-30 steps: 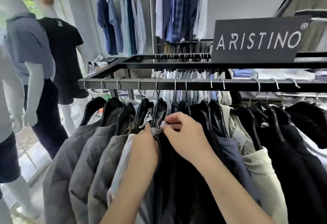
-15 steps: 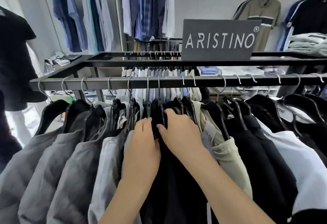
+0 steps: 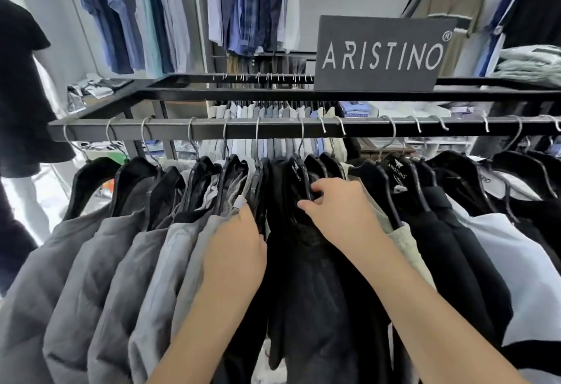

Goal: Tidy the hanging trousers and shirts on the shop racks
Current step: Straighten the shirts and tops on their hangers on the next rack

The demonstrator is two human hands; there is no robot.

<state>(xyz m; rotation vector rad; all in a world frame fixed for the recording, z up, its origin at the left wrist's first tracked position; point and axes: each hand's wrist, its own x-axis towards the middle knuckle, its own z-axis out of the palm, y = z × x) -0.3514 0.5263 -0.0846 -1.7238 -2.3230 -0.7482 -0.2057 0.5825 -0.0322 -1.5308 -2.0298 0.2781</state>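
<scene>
Below the black metal rail (image 3: pixel 303 128), my left hand (image 3: pixel 233 250) presses flat against grey shirts (image 3: pixel 170 250); my right hand (image 3: pixel 337 207) grips a black plastic hanger (image 3: pixel 299 180), probably to space it.

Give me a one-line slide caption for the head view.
Left hand and right hand part dark garments on the rack rail.
</scene>
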